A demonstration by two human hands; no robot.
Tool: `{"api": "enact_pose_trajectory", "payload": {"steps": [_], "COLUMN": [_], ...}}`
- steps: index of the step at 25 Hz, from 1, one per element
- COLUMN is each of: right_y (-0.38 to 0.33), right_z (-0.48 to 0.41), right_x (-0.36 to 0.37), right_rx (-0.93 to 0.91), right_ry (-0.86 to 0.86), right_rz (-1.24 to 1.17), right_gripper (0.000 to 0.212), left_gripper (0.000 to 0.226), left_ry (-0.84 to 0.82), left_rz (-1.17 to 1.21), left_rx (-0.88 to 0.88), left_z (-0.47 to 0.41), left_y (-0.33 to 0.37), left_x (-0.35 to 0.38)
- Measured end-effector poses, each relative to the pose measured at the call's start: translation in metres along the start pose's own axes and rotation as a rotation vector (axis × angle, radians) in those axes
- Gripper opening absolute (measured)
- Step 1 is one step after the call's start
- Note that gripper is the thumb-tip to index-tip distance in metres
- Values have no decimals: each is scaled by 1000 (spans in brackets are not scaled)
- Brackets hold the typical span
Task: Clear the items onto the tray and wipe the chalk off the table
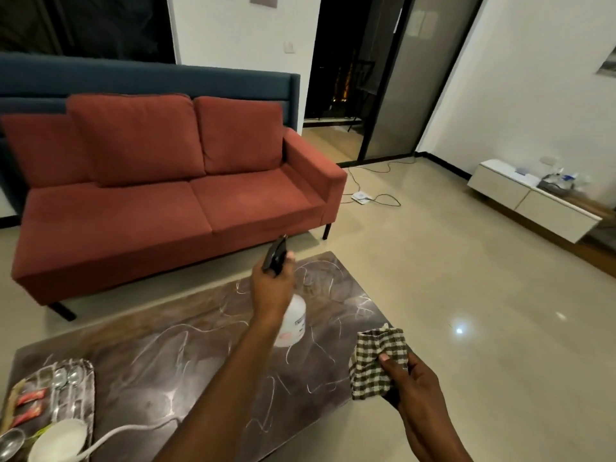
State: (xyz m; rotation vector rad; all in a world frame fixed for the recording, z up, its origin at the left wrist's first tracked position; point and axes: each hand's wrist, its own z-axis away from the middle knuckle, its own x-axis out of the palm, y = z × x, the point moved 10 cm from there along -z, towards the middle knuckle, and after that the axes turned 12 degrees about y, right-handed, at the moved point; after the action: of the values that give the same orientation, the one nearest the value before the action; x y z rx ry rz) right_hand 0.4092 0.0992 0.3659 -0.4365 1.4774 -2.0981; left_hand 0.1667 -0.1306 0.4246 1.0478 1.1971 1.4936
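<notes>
Chalk scribbles run white across most of the dark marbled desk, incl. the far end and the near middle. Tray sits on the desk's near-left corner, already loaded: two spoons lying side by side at its far end, red sachets along the left edge, a white bowl at the near end, and another spoon at the frame's bottom-left. A white cord curves across the desk from near the bowl toward the arm.

Left hand is closed round the neck of a white spray bottle, held tilted over the desk's far half w/ the black trigger head pointing up and away toward the sofa; bottle is off the surface. Right hand pinches a green-and-white checked cloth, bunched, thumb on top, held just past the desk's right edge, over the floor; can't tell if it touches the desk.

Beyond the desk: a red sofa w/ a blue one behind it, glossy tiled floor, a low white cabinet by the right wall.
</notes>
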Motion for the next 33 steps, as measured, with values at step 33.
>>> {"api": "enact_pose_trajectory", "payload": {"steps": [33], "right_y": [135], "right_z": [-562], "right_x": [131], "right_rx": [-261], "right_ry": [-184], "right_rz": [445], "right_gripper": [35], "left_gripper": [15], "left_ry": [-32], "left_rz": [-392], "left_rx": [-273], "left_z": [-153], "left_y": [-369], "left_x": [262]}}
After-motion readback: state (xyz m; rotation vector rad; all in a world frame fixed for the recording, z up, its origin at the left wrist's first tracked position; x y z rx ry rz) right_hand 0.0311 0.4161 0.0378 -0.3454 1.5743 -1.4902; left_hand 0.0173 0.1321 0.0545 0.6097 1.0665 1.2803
